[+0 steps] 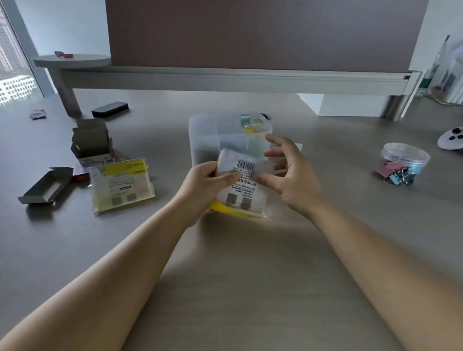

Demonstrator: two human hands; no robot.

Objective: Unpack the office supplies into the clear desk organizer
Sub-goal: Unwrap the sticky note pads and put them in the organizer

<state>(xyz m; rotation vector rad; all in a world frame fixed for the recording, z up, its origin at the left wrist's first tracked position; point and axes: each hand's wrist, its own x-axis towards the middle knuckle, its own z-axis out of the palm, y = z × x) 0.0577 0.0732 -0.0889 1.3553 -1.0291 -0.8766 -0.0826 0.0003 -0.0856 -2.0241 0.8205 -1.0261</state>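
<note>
Near the middle of the worktop (246,271), the left hand (203,188) pinches a clear packet of sticky notes (240,191) by its upper left side, thumb on top across the printed label, so this grip is closed on the packet. The right hand (291,176) is at the packet's right side, fingers loosely spread and curved; its thumb meets the packet's barcode flap, but blur hides whether it truly pinches. The packet's yellow lower edge lies toward the near edge of the worktop. Just behind the hands stands the clear desk organizer (208,138), with some coloured items in its far right compartment. A second sticky-note packet (121,185) lies flat to the left, beside opened cardboard boxes (90,139). Toward the right edge sits a clear tub with binder clips (402,160)
</note>
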